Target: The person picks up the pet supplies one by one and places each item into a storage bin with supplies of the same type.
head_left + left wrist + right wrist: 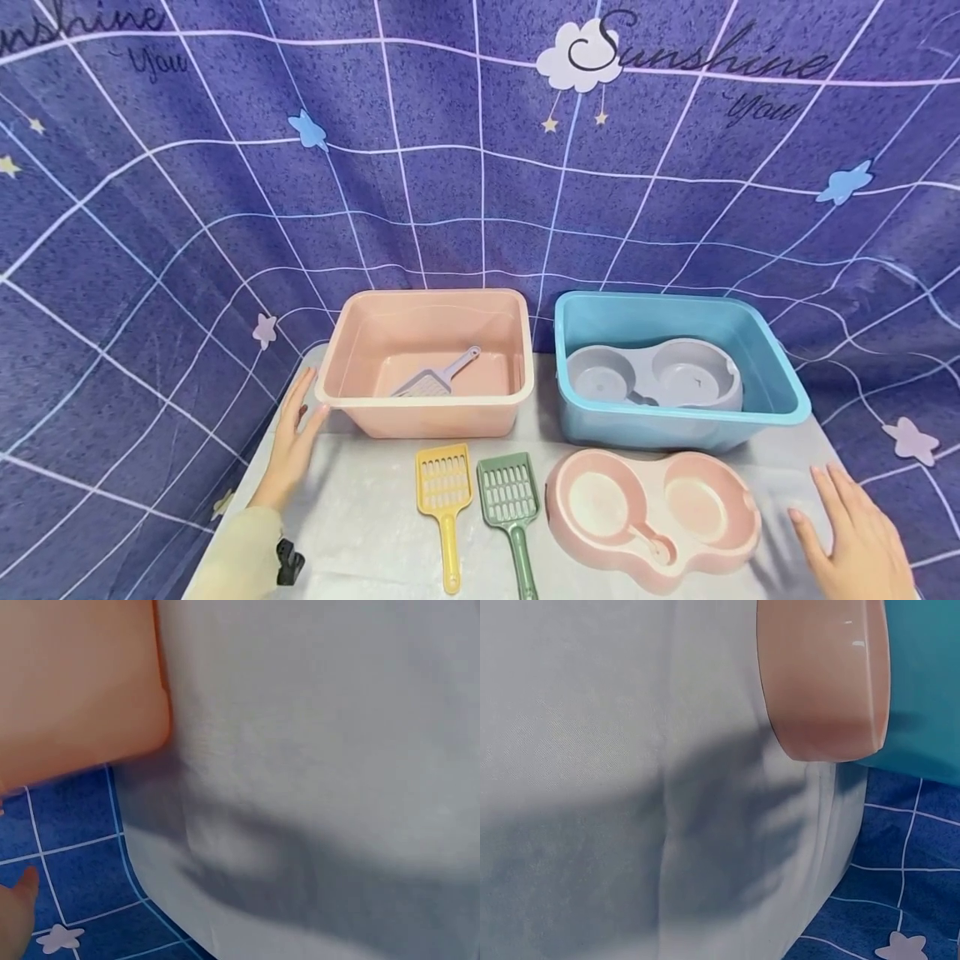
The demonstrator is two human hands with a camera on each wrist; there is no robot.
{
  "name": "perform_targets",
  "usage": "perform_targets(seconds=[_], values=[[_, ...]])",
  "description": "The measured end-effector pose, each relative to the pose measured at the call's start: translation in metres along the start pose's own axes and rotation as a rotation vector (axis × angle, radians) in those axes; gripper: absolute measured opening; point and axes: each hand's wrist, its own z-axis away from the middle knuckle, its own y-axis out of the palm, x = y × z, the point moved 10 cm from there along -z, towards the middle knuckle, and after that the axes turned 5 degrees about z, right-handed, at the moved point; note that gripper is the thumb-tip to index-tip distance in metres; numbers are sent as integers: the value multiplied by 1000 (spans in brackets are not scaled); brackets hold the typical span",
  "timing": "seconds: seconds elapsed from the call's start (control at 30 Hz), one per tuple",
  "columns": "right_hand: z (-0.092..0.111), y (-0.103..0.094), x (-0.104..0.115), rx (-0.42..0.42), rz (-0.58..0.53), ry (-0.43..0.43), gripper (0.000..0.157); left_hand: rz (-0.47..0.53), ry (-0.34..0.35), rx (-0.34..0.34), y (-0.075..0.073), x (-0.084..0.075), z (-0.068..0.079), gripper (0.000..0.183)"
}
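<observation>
My left hand point(292, 437) is beside the left front corner of a pink litter box point(435, 421), fingers extended; whether it touches the rim I cannot tell. A lavender litter scoop point(431, 382) lies inside that box. To the right stands a blue litter box point(637, 429) with a grey double pet bowl point(641, 367) in it. In front of it sits a pink double pet bowl point(654, 493). My right hand point(858, 533) hovers to the right of this bowl, fingers spread and holding nothing. A yellow litter scoop point(448, 521) and a green litter scoop point(513, 508) lie side by side.
A pale cloth-covered table point(360, 517) carries everything. Behind and around it hangs a blue curtain point(450, 192) with a grid and star pattern. In the wrist views, the hands' shadows fall on the table cover.
</observation>
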Motion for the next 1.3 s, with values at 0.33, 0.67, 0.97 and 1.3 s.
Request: perform_targets(seconds=[0.33, 0.67, 0.97, 1.3], values=[[2, 4, 8, 7, -4, 24, 60, 55, 1, -31, 1, 1, -26, 51], [-1, 2, 19, -8, -21, -3, 64, 90, -92, -30, 6, -14, -37, 52], [-3, 3, 33, -14, -75, -73, 69, 65, -47, -34, 8, 5, -45, 53], [-7, 4, 55, -17, -133, -96, 71, -3, -37, -67, 10, 7, -48, 51]])
